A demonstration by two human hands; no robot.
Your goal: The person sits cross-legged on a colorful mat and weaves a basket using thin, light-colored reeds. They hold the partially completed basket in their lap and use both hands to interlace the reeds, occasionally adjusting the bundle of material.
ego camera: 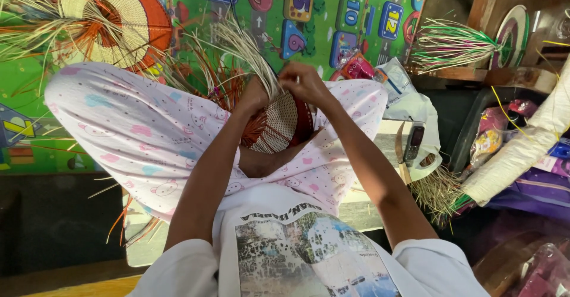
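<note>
- A half-woven round piece is held in the lap, between the knees of the seated person, just below both hands.
- The left hand is closed on the upper left edge of the weaving, with a sheaf of loose pale straw strands rising from its grip and fanning up and to the left.
- The right hand is set just beside the left, at the top edge of the piece; its fingers are bent and pinched together on the strand ends, though exactly which strand is pinched cannot be told.
- The two hands are nearly touching above the work.
- The woven part is seen as a tight, pale, checked disc with a dark red-brown rim on its right side and orange strands sticking out at its lower left.
- A finished round fan-like weaving in cream and orange is laid on the green play mat, well apart at the upper left.
- A bundle of green and pink strands is laid at the right.
</note>
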